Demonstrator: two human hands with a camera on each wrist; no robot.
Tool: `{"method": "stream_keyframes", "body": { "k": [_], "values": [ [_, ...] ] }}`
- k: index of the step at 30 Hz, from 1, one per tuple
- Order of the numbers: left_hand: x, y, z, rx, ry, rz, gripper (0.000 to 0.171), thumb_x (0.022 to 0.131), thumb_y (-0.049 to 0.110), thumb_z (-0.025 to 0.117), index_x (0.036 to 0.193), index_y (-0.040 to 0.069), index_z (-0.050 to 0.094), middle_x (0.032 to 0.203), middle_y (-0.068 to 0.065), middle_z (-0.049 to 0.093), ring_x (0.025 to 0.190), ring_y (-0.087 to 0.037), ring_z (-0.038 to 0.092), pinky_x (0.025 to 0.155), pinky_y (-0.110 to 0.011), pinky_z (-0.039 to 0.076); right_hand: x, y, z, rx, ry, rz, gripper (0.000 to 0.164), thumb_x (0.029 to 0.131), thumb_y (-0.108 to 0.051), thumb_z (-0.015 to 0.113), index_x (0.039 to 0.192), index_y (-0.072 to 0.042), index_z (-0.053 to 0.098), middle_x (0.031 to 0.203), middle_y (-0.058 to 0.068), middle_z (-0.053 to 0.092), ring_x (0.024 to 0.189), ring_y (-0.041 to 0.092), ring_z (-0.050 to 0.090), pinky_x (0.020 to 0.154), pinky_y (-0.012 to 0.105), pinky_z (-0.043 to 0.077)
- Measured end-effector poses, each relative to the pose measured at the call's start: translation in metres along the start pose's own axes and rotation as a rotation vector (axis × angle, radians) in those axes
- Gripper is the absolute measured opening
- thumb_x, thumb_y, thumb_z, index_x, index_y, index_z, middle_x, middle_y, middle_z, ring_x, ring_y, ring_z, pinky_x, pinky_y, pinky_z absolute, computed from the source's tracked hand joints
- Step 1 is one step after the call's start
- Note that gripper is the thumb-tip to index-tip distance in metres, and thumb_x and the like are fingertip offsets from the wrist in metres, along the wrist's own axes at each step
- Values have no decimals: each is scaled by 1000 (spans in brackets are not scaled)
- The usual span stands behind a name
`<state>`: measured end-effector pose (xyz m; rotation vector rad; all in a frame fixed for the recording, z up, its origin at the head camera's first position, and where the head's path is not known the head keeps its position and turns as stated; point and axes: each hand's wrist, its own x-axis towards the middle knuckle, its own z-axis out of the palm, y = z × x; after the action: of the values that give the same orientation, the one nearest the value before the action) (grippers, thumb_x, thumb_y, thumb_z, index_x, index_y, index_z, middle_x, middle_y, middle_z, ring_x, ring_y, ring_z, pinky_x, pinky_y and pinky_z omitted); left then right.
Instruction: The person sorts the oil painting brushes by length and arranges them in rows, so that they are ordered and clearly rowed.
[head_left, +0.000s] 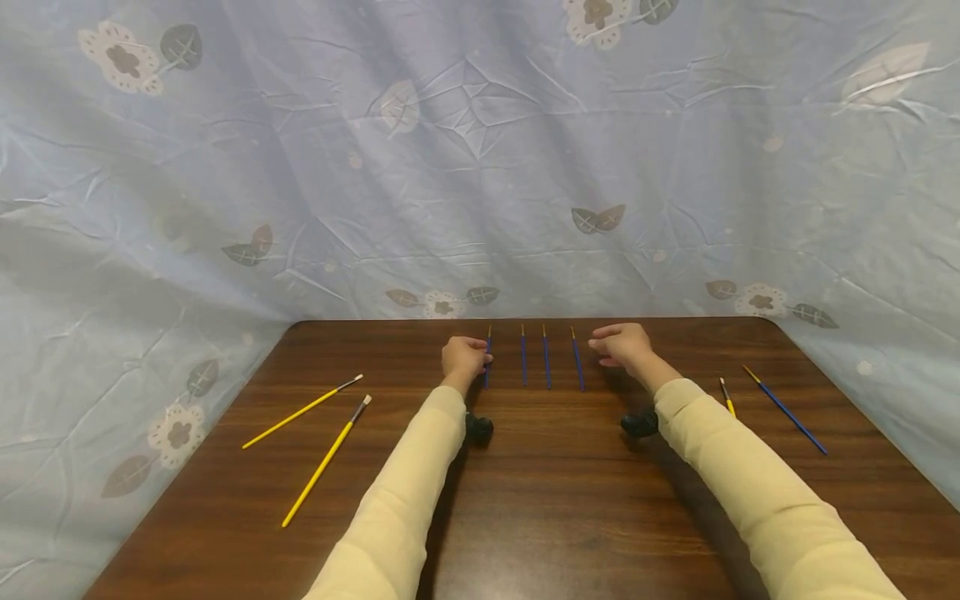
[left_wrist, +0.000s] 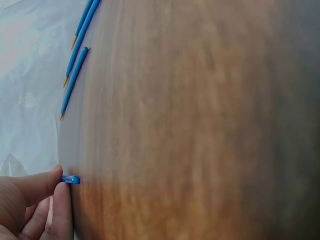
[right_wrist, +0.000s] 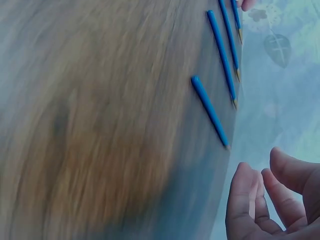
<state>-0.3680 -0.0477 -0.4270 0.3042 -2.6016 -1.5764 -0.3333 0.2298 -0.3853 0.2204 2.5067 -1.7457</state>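
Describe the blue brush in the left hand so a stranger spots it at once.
On the brown table, find four blue brushes lined up near the far edge. Go to the left end of that row, where the left hand is. Only this leftmost brush is held; the others lie untouched.

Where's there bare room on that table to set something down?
The widest bare patch of table lies between the left sleeve and right sleeve, nearer than the four blue brushes. Another lies between the yellow brushes and left sleeve. It's crowded at the far middle, where the left grip pinches the leftmost of the four and the right grip is beside the rightmost.
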Motion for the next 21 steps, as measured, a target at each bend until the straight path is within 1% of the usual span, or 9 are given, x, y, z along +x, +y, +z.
{"method": "stream_keyframes", "body": {
  "k": [4, 8, 14, 21],
  "values": [
    [-3, 1, 0, -11, 2, 1, 22, 79, -1, 79, 100, 3, 76, 98, -9, 73, 76, -21, 70, 58, -22, 58, -7, -1, -15, 12, -33, -3, 44, 95, -6, 62, 134, 10, 49, 137, 28, 48, 125, 41, 48, 94, 41, 52],
    [-4, 2, -1, -6, 5, 4, 22, 78, -1, 80, 99, 3, 76, 97, -9, 73, 74, -21, 70, 58, -22, 58, -14, -2, -30, 7, -52, -24, 47, 96, -8, 62, 136, 12, 46, 138, 30, 46, 126, 43, 46, 94, 40, 52],
    [-3, 3, -1, 22, 15, 13, 22, 78, 1, 81, 99, 4, 77, 97, -8, 73, 70, -19, 70, 55, -20, 57, -26, -3, -51, -26, -55, -56, 48, 97, -10, 61, 137, 11, 45, 140, 31, 43, 126, 44, 45, 93, 39, 52],
    [-2, 3, -2, 30, 21, 12, 20, 78, 1, 80, 97, 4, 77, 96, -8, 73, 68, -18, 70, 54, -20, 57, -36, 7, -79, -52, -49, -68, 50, 98, -13, 60, 138, 11, 43, 142, 31, 39, 127, 44, 43, 95, 41, 51]
  ]
}}
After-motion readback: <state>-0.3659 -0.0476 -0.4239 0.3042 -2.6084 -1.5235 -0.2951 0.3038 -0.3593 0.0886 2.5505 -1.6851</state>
